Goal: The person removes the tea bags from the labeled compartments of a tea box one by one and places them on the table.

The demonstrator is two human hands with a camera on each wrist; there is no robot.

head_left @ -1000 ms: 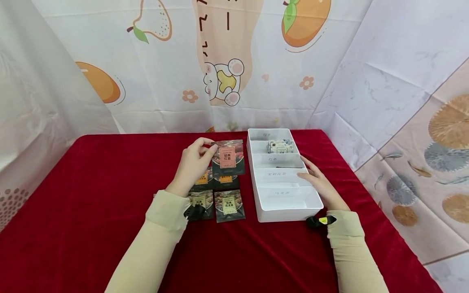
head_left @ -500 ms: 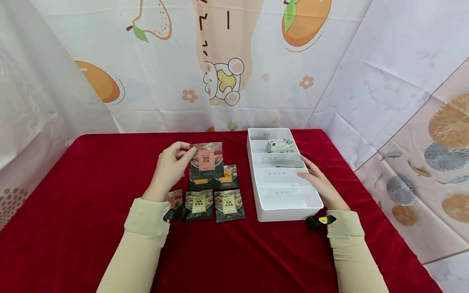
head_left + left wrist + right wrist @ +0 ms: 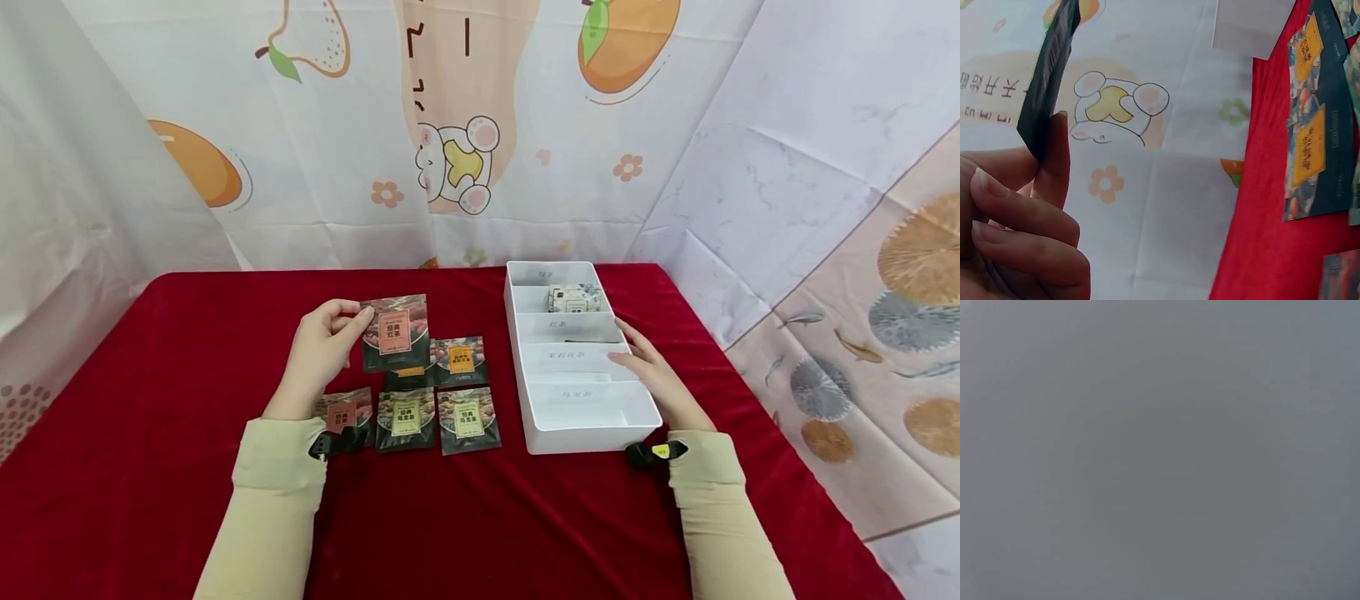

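My left hand pinches a dark tea sachet with a pink label by its left edge, above the other sachets. In the left wrist view this sachet is seen nearly edge-on between thumb and fingers. My right hand holds the right wall of a white divided box, thumb over the rim. Below the held sachet lie an orange-labelled sachet and another partly covered. Two green-labelled sachets and a red-labelled sachet lie nearer; my left wrist partly hides the red one.
Several labelled compartments divide the box. A pale floral packet sits in one towards the back, and a dark flat edge shows in the one before it. Red cloth covers the table; a printed curtain hangs behind. The right wrist view is blurred grey.
My left hand has carried the pink-labelled sachet leftwards, away from the box, uncovering the right orange-labelled sachet and more of the red-labelled one. My right hand has stayed on the box.
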